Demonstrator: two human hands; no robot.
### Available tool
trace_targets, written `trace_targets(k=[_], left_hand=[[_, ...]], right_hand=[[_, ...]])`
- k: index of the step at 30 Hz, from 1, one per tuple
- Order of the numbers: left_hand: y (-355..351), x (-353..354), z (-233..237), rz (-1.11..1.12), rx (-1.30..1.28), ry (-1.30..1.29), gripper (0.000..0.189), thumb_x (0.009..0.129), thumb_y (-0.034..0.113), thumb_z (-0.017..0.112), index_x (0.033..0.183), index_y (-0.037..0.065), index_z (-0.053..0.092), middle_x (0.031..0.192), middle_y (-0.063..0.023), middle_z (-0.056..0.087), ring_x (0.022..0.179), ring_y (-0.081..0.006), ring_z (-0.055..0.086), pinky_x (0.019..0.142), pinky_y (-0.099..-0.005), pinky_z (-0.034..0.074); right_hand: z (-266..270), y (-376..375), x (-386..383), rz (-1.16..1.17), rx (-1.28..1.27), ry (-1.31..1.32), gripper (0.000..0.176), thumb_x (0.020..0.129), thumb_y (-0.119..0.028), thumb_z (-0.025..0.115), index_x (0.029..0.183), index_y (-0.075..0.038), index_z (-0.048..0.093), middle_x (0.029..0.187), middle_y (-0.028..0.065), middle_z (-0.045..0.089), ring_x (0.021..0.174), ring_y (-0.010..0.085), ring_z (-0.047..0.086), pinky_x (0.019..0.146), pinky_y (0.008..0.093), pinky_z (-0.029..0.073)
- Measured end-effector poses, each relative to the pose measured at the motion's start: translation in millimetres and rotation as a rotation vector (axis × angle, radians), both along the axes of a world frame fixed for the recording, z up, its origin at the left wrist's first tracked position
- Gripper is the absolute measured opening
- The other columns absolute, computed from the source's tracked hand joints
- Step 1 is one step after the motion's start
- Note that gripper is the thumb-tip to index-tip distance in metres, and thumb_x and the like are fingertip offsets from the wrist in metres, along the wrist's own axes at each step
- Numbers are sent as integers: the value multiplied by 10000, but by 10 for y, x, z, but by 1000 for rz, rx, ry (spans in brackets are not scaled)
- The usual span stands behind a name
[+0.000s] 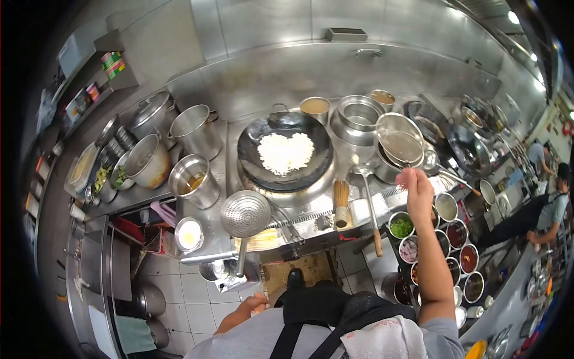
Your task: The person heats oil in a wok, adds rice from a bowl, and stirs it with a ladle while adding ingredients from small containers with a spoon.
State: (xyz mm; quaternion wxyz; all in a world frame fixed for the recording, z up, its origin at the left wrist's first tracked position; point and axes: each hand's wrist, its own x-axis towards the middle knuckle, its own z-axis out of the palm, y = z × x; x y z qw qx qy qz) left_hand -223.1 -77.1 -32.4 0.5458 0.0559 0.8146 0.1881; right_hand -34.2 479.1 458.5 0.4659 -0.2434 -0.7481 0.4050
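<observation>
My right hand [417, 184] is raised at the near edge of the stacked strainers [400, 139]; its fingers are blurred, and any contact or hold is unclear. Low beside my body, my left hand [256, 304] has curled fingers, their contents too small to make out. White rice [286, 153] lies in the black wok [251, 139] on the stove. A perforated ladle [245, 213] rests left of a bamboo brush [341, 203], and a long-handled ladle [369, 200] lies to the brush's right.
Metal pots [195, 131] stand at the left, one holding yellowish liquid [192, 181]. Small containers of chopped greens [401, 227], onion [409, 249] and sauces [469, 258] line the right side. Further right is another person [550, 209]. A faucet [369, 52] projects from the back wall.
</observation>
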Motion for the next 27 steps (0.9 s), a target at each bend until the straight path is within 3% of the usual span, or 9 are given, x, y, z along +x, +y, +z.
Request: trace_targets(k=[1, 2, 6, 11, 15, 18, 22, 25, 27], left_hand=[[-114, 2, 86, -48, 6, -71, 680, 617, 466, 895, 1070, -11, 722, 1032, -127, 707, 951, -226, 670, 795, -397, 551], [-221, -18, 134, -96, 14, -142, 651, 628, 449, 893, 1056, -11, 723, 1014, -116, 705, 933, -217, 669, 786, -395, 550], [-539, 335, -146, 121, -95, -89, 632, 638, 438, 889, 1048, -13, 722, 998, -114, 702, 913, -215, 669, 772, -392, 551], [-442, 599, -38, 153, -29, -89, 608, 650, 423, 885, 1037, -16, 721, 978, -113, 699, 888, -213, 670, 755, -390, 552], [-97, 682, 96, 34, 21, -95, 589, 660, 412, 882, 1029, -18, 720, 962, -111, 696, 869, -211, 671, 741, -388, 552], [367, 547, 241, -40, 56, -70, 575, 667, 403, 879, 1023, -20, 719, 950, -110, 694, 854, -210, 671, 730, -386, 553], [1161, 465, 441, -25, 48, 33, 546, 690, 333, 867, 1055, -39, 703, 996, -129, 706, 872, -223, 684, 742, -380, 554], [1602, 511, 546, 38, 62, 67, 551, 698, 289, 864, 1090, -54, 687, 1058, -146, 709, 909, -232, 690, 770, -379, 553], [1751, 613, 557, 55, 85, 48, 567, 695, 279, 867, 1108, -60, 678, 1095, -154, 706, 934, -235, 691, 791, -380, 551]], right_hand=[[198, -11, -125, -99, 212, -150, 261, 1058, -207, 516, 1038, 12, 658, 845, 120, 720, 768, 166, 710, 706, 282, 544], [338, -6, -184, -88, 226, -118, 247, 1055, -201, 521, 1042, 3, 660, 847, 125, 717, 775, 163, 708, 707, 282, 539], [764, 83, 305, -240, 331, -143, 257, 1062, -209, 517, 1068, 0, 666, 908, 108, 723, 826, 142, 692, 754, 281, 540], [768, 462, 2018, -549, 344, -37, 307, 1074, -240, 500, 1128, 9, 671, 943, 71, 704, 867, 118, 662, 814, 271, 532], [1210, -35, 3467, -1087, 583, -158, 332, 1084, -230, 464, 1168, 25, 658, 1023, 93, 716, 918, 159, 690, 837, 297, 552], [1349, -448, 4367, -1222, 714, -50, 338, 1089, -224, 441, 1184, 34, 638, 1010, 107, 711, 912, 176, 694, 853, 312, 567], [1003, -711, 5102, -1351, 413, -393, 325, 1078, -276, 478, 1084, -17, 674, 894, 87, 714, 811, 146, 680, 734, 289, 528], [211, -376, 5388, -1331, 60, -619, 329, 1061, -300, 494, 1037, -15, 657, 813, 146, 702, 740, 206, 692, 698, 347, 524], [-485, -132, 5497, -1235, 0, -645, 332, 1047, -294, 504, 989, -7, 660, 709, 157, 666, 642, 280, 670, 617, 401, 512]])
